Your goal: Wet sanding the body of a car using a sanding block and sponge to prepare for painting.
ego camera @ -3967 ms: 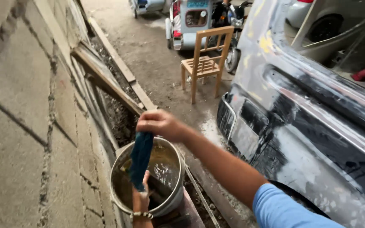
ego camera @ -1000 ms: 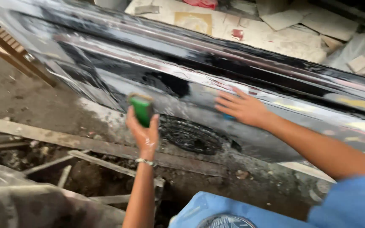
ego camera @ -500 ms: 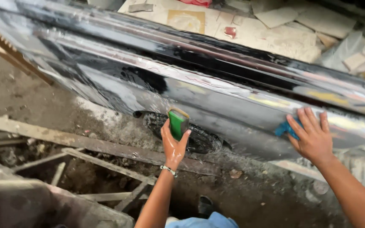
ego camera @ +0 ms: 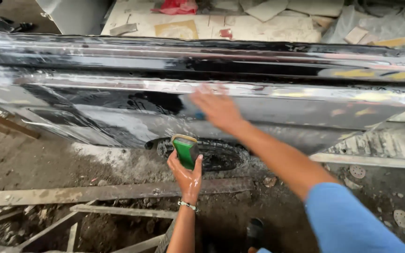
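green sanding block [ego camera: 185, 151] between left fingers [ego camera: 198, 164]

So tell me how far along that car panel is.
Done: much of the panel looks wet and dulled grey. In hand: the right hand, blurred, is on the panel's middle; the left hand holds a green block off it. Left: glossy black patches and the right end.
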